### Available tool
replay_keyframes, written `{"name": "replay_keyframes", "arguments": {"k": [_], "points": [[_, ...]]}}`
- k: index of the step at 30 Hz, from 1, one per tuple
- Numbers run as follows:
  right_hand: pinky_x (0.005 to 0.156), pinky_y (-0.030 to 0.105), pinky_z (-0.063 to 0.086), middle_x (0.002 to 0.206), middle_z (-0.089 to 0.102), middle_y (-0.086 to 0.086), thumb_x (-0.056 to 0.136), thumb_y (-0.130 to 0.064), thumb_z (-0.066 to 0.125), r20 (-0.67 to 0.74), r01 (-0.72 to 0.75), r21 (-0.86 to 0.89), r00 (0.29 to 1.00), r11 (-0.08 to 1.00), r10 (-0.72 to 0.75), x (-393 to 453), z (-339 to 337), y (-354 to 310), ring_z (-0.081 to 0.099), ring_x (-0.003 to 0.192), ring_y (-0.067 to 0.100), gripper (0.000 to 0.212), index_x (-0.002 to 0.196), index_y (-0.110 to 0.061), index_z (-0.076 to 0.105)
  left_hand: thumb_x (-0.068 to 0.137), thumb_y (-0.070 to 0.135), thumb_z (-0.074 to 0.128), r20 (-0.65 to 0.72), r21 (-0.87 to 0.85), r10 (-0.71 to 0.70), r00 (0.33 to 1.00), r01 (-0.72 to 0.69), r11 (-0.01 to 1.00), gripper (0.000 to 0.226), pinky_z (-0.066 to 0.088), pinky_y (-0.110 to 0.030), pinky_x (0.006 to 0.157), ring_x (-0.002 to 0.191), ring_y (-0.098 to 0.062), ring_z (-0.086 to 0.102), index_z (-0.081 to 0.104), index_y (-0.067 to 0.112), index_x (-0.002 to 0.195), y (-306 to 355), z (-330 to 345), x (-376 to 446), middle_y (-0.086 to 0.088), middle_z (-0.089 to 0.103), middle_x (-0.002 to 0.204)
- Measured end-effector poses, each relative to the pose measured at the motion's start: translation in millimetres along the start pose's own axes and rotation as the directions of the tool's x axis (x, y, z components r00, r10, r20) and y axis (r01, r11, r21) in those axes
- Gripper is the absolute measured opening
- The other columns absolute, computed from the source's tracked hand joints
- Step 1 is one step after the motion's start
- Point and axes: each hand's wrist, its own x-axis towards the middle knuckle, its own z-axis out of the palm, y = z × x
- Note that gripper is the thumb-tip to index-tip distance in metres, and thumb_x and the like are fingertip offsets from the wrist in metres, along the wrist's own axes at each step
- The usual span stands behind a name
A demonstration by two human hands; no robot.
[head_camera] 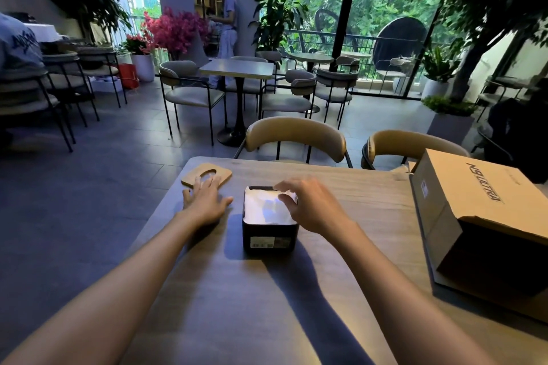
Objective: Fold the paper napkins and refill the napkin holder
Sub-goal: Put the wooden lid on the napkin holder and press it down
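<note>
My left hand [205, 202] lies flat on the surface [341, 261], fingers straight, tips reaching the wooden lid [192, 178] just beyond. Right of it stands the black napkin holder [269, 235], white napkins [265, 207] inside. My right hand [308, 204] hovers over them, fingers loosely curled, holding nothing. Farther right lies a cardboard box [462, 204].

Two bare forearms are seen entering from the lower edge; no sleeves are worn within view; the left hand [207, 201] and the right hand [311, 207] are uncovered; wrists and fingers are likewise bare; nails are kept short where they can be made out.
</note>
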Motion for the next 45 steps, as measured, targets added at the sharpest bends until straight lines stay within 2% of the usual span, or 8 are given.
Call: {"name": "replay_keyframes", "arguments": {"k": [7, 16, 19, 22, 26, 32, 38, 45], "points": [[0.090, 0.035, 0.047, 0.116, 0.071, -0.002, 0.098, -0.020, 0.061, -0.064, 0.038, 0.043, 0.997, 0.998, -0.035, -1, 14, 17, 0.059, 0.108, 0.023, 0.024, 0.119, -0.023, 0.072, 0.095, 0.055, 0.050, -0.115, 0.051, -0.009, 0.993, 0.015, 0.999, 0.067, 0.026, -0.053, 0.109, 0.139, -0.032, 0.033, 0.035, 0.017, 0.148, 2, 9, 22, -0.010, 0.037, 0.154], [0.083, 0.033, 0.048, 0.111, 0.071, -0.001, 0.097, -0.017, 0.064, -0.128, 0.093, 0.075, 0.988, 0.993, -0.083, 7, 31, 16, 0.060, 0.099, 0.020, 0.020, 0.115, -0.019, 0.074, 0.096, 0.060, 0.045, -0.201, 0.154, -0.079, 0.976, 0.111, 0.982, 0.060, 0.031, -0.044, 0.099, 0.125, -0.032, 0.037, 0.050, 0.014, 0.134, -11, 5, 27, -0.015, 0.046, 0.134], [0.088, 0.037, 0.048, 0.110, 0.072, -0.001, 0.097, -0.014, 0.063, -0.124, 0.092, 0.086, 0.989, 0.992, -0.081, 7, 29, 15, 0.060, 0.101, 0.023, 0.020, 0.113, -0.017, 0.074, 0.101, 0.048, 0.041, -0.171, 0.093, -0.123, 0.978, 0.140, 0.986, 0.052, 0.032, -0.047, 0.098, 0.124, -0.032, 0.036, 0.046, 0.007, 0.133, -12, 6, 20, -0.015, 0.042, 0.135], [0.089, 0.039, 0.049, 0.110, 0.073, 0.000, 0.096, -0.013, 0.063, -0.152, 0.082, 0.117, 0.986, 0.990, -0.063, 5, 24, 13, 0.062, 0.104, 0.024, 0.020, 0.113, -0.016, 0.075, 0.103, 0.045, 0.039, -0.151, -0.166, -0.138, 0.979, 0.113, 0.980, 0.046, 0.031, -0.048, 0.100, 0.124, -0.033, 0.037, 0.047, 0.010, 0.132, -4, -6, 4, -0.015, 0.042, 0.136], [0.086, 0.035, 0.051, 0.111, 0.073, 0.002, 0.099, -0.022, 0.061, -0.252, 0.021, 0.235, 0.967, 0.972, 0.040, 1, 13, 8, 0.065, 0.100, 0.021, 0.023, 0.118, -0.015, 0.072, 0.104, 0.044, 0.041, -0.255, -0.417, 0.091, 0.963, -0.194, 0.888, 0.037, 0.033, -0.044, 0.098, 0.118, -0.025, 0.047, 0.051, 0.015, 0.126, 25, -35, -31, -0.007, 0.045, 0.134], [0.084, 0.043, 0.056, 0.102, 0.072, 0.004, 0.102, -0.040, 0.054, -0.207, -0.202, 0.566, 0.904, 0.799, 0.375, -1, -3, -1, 0.069, 0.092, 0.022, 0.036, 0.120, -0.012, 0.069, 0.102, 0.040, 0.048, -0.221, -0.183, 0.469, 0.855, -0.508, 0.842, 0.037, 0.027, -0.039, 0.099, 0.128, -0.015, 0.043, 0.051, 0.016, 0.129, 68, -48, -84, 0.000, 0.039, 0.144], [0.090, 0.048, 0.057, 0.106, 0.073, 0.012, 0.092, -0.028, 0.073, -0.015, -0.372, 0.574, 0.886, 0.729, 0.464, -17, 3, 7, 0.069, 0.098, 0.025, 0.036, 0.122, -0.009, 0.068, 0.101, 0.050, 0.040, -0.112, -0.061, 0.536, 0.837, -0.544, 0.837, 0.039, 0.020, -0.045, 0.107, 0.131, -0.020, 0.036, 0.047, 0.025, 0.130, 65, -36, -98, 0.001, 0.031, 0.148], [0.084, 0.034, 0.059, 0.099, 0.072, 0.003, 0.091, -0.024, 0.074, -0.032, -0.364, 0.560, 0.888, 0.744, 0.459, -20, 13, 5, 0.067, 0.089, 0.013, 0.029, 0.118, -0.013, 0.071, 0.094, 0.061, 0.049, -0.057, -0.140, 0.450, 0.891, -0.453, 0.880, 0.039, 0.020, -0.050, 0.111, 0.140, -0.023, 0.032, 0.053, 0.039, 0.126, 64, -38, -89, 0.000, 0.027, 0.156]]}}
